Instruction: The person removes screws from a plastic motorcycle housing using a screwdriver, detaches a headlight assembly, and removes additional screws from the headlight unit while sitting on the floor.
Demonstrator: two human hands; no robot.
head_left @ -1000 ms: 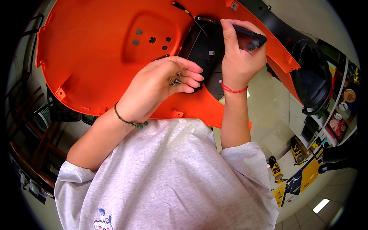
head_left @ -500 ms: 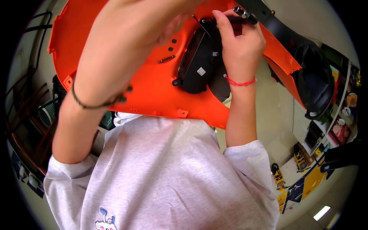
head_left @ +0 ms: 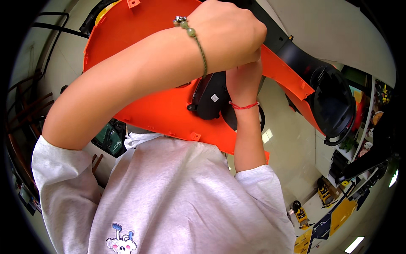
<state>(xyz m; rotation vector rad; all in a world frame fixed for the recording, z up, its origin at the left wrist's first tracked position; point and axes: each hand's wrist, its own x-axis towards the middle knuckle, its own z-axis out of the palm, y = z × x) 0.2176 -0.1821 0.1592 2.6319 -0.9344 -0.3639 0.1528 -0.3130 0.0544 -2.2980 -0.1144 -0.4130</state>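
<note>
My left hand [head_left: 230, 36] arches over the top of an orange curved plastic panel [head_left: 165, 108], knuckles bent and fingertips turned out of view; what they hold is hidden. Just below it my right hand [head_left: 243, 80] is mostly covered, its fingers out of sight behind the left one. An elongated black plastic housing [head_left: 207, 106] with a small square label sits on the panel, beside my right wrist.
A glossy black curved piece [head_left: 332, 99] adjoins the panel's right. Shelves with assorted items [head_left: 372, 118] line the far right; small yellow machines [head_left: 301, 213] stand lower right. At left are dark wooden chair frames [head_left: 21, 118] and a green case [head_left: 108, 137].
My left hand, which showed screws in its fingers, has risen rightward over my right hand, hiding the tool that hand held. The panel appears shifted slightly rightward and down in view.
</note>
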